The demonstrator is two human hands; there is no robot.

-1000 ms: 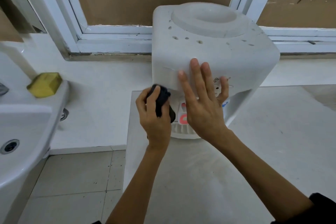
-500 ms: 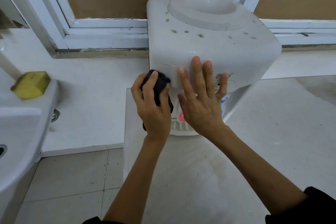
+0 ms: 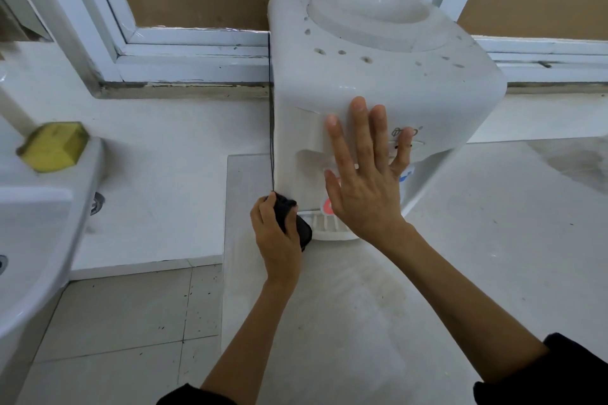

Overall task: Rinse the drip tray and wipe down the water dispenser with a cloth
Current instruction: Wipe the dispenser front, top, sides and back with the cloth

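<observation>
A white water dispenser (image 3: 394,82) stands on a pale counter under the window. My right hand (image 3: 365,181) lies flat against its front panel, fingers straight, covering most of the taps. A balled dark cloth (image 3: 289,217) sits in the grip of my left hand (image 3: 276,237), pressed to the dispenser's lower left front corner. The white drip tray (image 3: 329,230) sticks out at the base, between my two hands. A red tap lever shows just under my right palm.
A white sink (image 3: 39,240) fills the left edge, with a yellow sponge (image 3: 54,146) on its rim. The pale counter (image 3: 460,273) stretches to the right and front. Tiled floor lies below left. A thin dark cord runs down the dispenser's left edge.
My left hand has slid the cloth down the dispenser's front left side, from beside the taps to the base corner. My right hand stays flat on the front.
</observation>
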